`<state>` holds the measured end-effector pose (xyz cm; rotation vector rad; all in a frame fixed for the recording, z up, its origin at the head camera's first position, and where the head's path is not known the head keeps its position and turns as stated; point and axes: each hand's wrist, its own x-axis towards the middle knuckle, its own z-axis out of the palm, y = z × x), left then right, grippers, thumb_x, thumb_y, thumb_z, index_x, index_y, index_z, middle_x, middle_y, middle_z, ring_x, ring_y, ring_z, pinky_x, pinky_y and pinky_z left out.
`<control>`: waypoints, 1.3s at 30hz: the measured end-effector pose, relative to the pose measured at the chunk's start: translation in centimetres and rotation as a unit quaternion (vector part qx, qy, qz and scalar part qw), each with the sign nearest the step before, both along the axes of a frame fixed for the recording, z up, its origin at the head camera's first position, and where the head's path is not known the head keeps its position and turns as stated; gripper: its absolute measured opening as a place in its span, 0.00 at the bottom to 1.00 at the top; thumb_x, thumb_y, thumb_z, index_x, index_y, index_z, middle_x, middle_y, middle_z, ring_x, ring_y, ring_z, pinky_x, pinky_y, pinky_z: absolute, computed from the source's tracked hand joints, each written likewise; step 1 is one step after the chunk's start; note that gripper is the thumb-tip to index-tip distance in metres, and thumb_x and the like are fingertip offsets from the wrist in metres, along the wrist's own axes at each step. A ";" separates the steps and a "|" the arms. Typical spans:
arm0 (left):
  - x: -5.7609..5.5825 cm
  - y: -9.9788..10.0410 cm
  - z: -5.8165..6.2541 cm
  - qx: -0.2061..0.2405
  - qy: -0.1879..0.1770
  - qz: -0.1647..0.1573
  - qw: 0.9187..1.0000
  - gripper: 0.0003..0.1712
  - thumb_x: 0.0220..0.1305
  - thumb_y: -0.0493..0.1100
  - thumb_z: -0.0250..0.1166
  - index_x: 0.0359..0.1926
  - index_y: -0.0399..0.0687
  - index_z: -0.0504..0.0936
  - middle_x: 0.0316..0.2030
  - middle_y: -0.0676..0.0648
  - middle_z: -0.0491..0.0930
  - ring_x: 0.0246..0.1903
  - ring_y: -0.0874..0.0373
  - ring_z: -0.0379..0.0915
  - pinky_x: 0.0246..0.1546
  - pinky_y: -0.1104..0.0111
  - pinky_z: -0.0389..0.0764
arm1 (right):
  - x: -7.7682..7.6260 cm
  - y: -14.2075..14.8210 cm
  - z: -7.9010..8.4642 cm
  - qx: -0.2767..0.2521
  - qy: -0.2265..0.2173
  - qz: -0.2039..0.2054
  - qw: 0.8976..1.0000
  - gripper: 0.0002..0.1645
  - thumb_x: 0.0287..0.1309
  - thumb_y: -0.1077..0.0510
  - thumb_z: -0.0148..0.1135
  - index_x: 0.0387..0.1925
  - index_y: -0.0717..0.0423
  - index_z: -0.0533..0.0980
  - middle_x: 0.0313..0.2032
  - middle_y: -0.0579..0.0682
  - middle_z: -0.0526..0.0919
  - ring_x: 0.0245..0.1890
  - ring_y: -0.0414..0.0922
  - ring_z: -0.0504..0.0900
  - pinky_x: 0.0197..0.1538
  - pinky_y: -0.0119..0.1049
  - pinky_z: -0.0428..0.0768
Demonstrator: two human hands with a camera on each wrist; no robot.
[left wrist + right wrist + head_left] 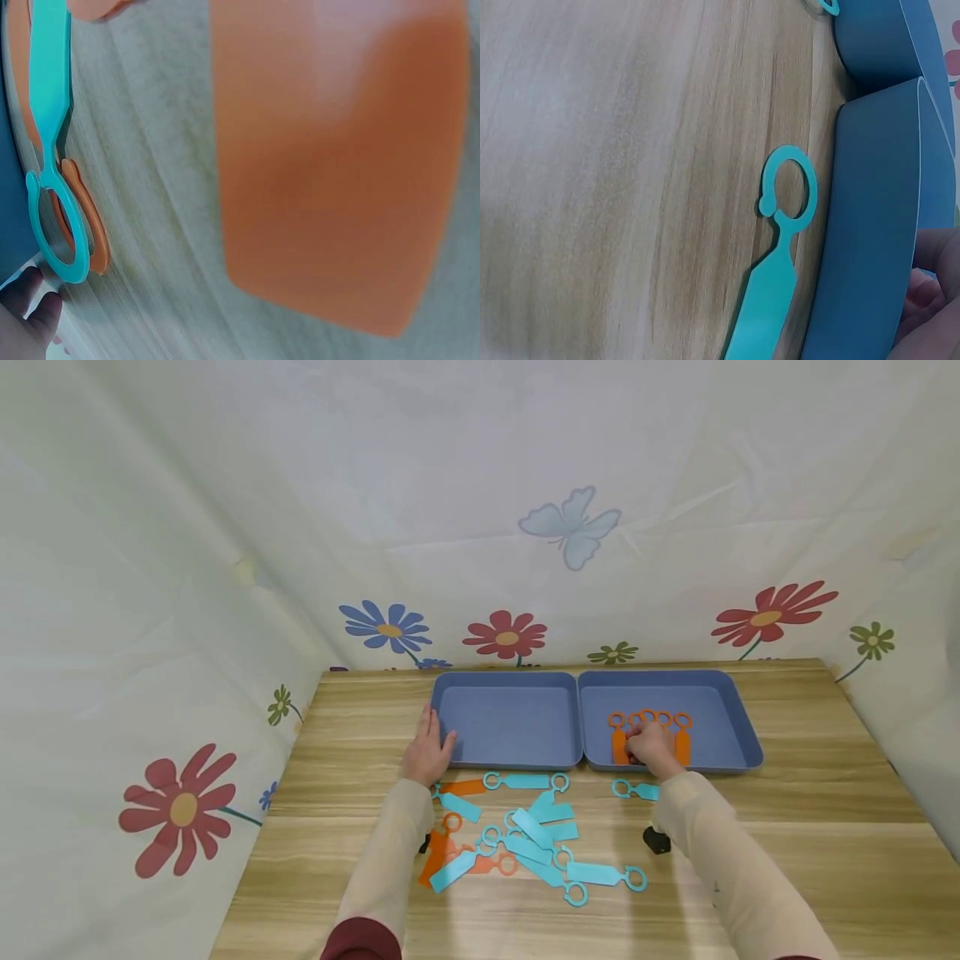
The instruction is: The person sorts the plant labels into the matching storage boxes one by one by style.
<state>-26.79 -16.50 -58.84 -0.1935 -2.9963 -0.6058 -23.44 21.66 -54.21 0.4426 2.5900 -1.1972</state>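
Note:
My left hand (427, 753) rests at the left wall of the left blue tray (442, 693), fingers extended and thumb toward its front corner. Inside the right blue tray (738, 727), my right hand (652, 748) has its fingers curled and pinches an orange ring-ended tag (648, 716) among several others standing side by side. The hand covers most of that tag's body. At the two ends of this row are an orange tag (618, 746) and another orange tag (682, 746). In the right wrist view, the curled fingers (930, 300) are partly behind the tray's front wall.
Turquoise tags (532, 828) and orange tags (438, 852) lie in a loose, overlapping pile on the wooden table (337, 777) before the trays. One turquoise tag (769, 300) lies close to the right tray's front wall. A flower-printed white curtain (450, 527) stands behind the table.

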 end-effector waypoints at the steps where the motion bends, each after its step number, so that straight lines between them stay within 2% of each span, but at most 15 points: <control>1: 0.0 0.0 0.0 0.000 0.001 0.000 1.000 0.38 0.65 0.59 0.41 0.66 0.38 0.51 0.68 0.44 0.45 0.35 0.41 0.75 0.40 0.54 0.73 | 0.0 0.0 0.0 -0.001 0.001 0.002 1.000 0.15 0.44 0.69 0.50 0.37 0.67 0.73 0.22 0.54 0.77 0.16 0.43 0.74 0.22 0.33 0.73; 11: 0.2 0.1 0.0 -0.001 0.007 0.000 1.000 0.37 0.65 0.58 0.41 0.66 0.37 0.52 0.68 0.43 0.46 0.35 0.42 0.75 0.39 0.54 0.73 | 0.0 0.2 0.3 0.032 0.002 0.027 0.999 0.10 0.43 0.69 0.51 0.32 0.65 0.73 0.20 0.53 0.76 0.16 0.43 0.73 0.22 0.33 0.71; 13: 0.2 0.1 0.1 -0.001 0.003 0.001 1.000 0.37 0.65 0.58 0.41 0.66 0.38 0.52 0.68 0.44 0.45 0.35 0.42 0.75 0.39 0.54 0.73 | 0.1 0.3 0.3 0.056 0.011 0.042 0.997 0.07 0.44 0.68 0.51 0.28 0.64 0.73 0.18 0.53 0.76 0.15 0.42 0.72 0.23 0.32 0.70; 16: 0.3 0.1 0.2 -0.001 -0.003 0.002 1.000 0.37 0.65 0.58 0.41 0.66 0.38 0.51 0.68 0.45 0.44 0.35 0.41 0.75 0.39 0.54 0.73 | 0.5 0.5 0.5 0.088 0.041 0.067 0.993 0.07 0.46 0.68 0.49 0.26 0.65 0.74 0.18 0.53 0.76 0.17 0.43 0.71 0.24 0.32 0.68; 18: 0.3 0.1 0.3 0.003 -0.005 0.002 1.000 0.37 0.65 0.58 0.42 0.66 0.38 0.51 0.68 0.45 0.44 0.33 0.41 0.74 0.38 0.54 0.73 | 0.8 0.7 0.7 0.099 0.065 0.080 0.990 0.09 0.48 0.67 0.48 0.27 0.66 0.75 0.21 0.55 0.76 0.19 0.44 0.71 0.25 0.33 0.68; 24: 0.3 0.0 0.2 0.000 0.001 0.002 1.000 0.37 0.65 0.58 0.41 0.66 0.38 0.52 0.68 0.45 0.44 0.32 0.42 0.74 0.37 0.54 0.73 | 2.5 1.9 1.2 0.125 0.131 0.102 0.978 0.16 0.56 0.60 0.49 0.43 0.67 0.74 0.38 0.63 0.79 0.33 0.54 0.78 0.34 0.43 0.74; 27: 0.3 0.0 0.2 0.002 -0.001 0.001 1.000 0.37 0.65 0.59 0.41 0.66 0.38 0.51 0.69 0.45 0.43 0.33 0.41 0.74 0.38 0.54 0.73 | 3.5 2.6 1.0 0.146 0.172 0.110 0.968 0.19 0.56 0.59 0.51 0.47 0.65 0.72 0.43 0.64 0.78 0.33 0.56 0.77 0.32 0.46 0.74; 30: 0.2 -0.1 0.2 0.000 -0.003 0.000 1.000 0.37 0.65 0.59 0.41 0.66 0.38 0.51 0.69 0.45 0.43 0.35 0.41 0.74 0.39 0.54 0.73 | 4.6 3.1 0.8 0.168 0.224 0.124 0.952 0.19 0.54 0.60 0.53 0.47 0.65 0.72 0.44 0.63 0.77 0.37 0.58 0.75 0.35 0.49 0.73; 33: 0.2 0.0 0.2 -0.001 -0.003 -0.001 1.000 0.37 0.65 0.58 0.41 0.66 0.38 0.51 0.69 0.45 0.43 0.36 0.41 0.74 0.40 0.54 0.73 | 5.7 3.3 0.6 0.199 0.284 0.136 0.928 0.15 0.51 0.61 0.57 0.41 0.64 0.75 0.37 0.60 0.77 0.38 0.58 0.73 0.36 0.49 0.71; 36: 0.2 0.0 0.3 0.000 -0.003 -0.002 1.000 0.38 0.65 0.58 0.42 0.66 0.38 0.51 0.69 0.45 0.43 0.37 0.40 0.74 0.41 0.54 0.73 | 6.6 3.5 0.5 0.227 0.339 0.148 0.901 0.08 0.46 0.63 0.61 0.32 0.62 0.78 0.28 0.55 0.76 0.29 0.52 0.72 0.30 0.43 0.69; 38: 0.2 0.0 0.4 0.000 -0.004 -0.003 1.000 0.38 0.65 0.58 0.42 0.66 0.38 0.51 0.68 0.45 0.44 0.37 0.40 0.74 0.41 0.54 0.73 | 7.2 3.4 0.6 0.244 0.353 0.160 0.889 0.04 0.44 0.64 0.63 0.27 0.60 0.78 0.24 0.51 0.74 0.25 0.48 0.70 0.27 0.39 0.67; 39: 0.2 0.0 0.4 0.000 -0.004 -0.003 1.000 0.38 0.65 0.58 0.42 0.66 0.38 0.51 0.68 0.45 0.44 0.37 0.41 0.74 0.41 0.54 0.73 | 7.5 3.5 0.7 0.249 0.349 0.170 0.887 0.03 0.44 0.64 0.63 0.26 0.59 0.78 0.23 0.50 0.74 0.24 0.47 0.69 0.26 0.38 0.66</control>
